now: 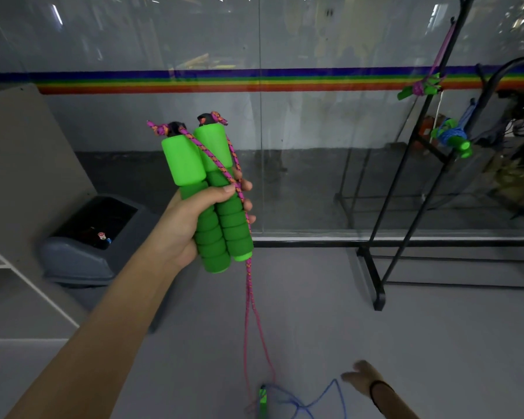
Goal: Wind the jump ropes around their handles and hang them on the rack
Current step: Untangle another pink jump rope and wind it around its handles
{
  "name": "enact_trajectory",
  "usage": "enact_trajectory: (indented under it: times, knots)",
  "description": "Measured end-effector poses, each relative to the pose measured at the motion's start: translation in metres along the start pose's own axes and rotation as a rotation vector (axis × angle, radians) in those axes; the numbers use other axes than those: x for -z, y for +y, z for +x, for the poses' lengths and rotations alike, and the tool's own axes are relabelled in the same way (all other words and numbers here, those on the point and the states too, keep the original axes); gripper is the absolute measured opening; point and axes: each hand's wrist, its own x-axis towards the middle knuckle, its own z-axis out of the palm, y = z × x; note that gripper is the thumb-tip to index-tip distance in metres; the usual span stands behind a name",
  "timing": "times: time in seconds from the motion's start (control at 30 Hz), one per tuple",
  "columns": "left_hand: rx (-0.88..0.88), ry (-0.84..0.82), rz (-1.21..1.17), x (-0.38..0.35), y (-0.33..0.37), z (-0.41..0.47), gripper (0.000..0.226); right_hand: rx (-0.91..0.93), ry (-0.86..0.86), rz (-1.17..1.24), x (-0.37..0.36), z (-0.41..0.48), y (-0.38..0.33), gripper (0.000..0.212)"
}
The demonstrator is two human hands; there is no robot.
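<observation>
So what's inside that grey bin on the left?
The grey bin shows a dark inside with a few small bits of litter, one red and white, one blue. Its rim and the shadow hide anything deeper.
</observation>
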Motion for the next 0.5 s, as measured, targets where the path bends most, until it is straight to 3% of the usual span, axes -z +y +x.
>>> enact_trajectory:
  times: [0.13, 0.3, 0.4, 0.5]
  knots:
    - [-0.003, -0.004, -0.003, -0.007, 0.002, 0.001, 0.021, 0.287, -0.189, 0.092, -0.023, -0.054, -0.055, 0.060]
    - [-0.011, -0.012, 0.006, -0.007, 0.010, -0.003, 0.021, 0.613, -0.291, 0.149, -0.065, -0.088, -0.109, 0.081]
    - [-0.015, -0.003, 0.016, -0.002, 0.013, -0.005, 0.021, 0.673, -0.214, 0.073, -0.077, -0.092, -0.129, 0.062]
    - [0.002, 0.030, 0.031, 0.008, 0.011, -0.009, 0.022, 0.660, -0.094, -0.142, -0.071, -0.095, -0.140, 0.023]
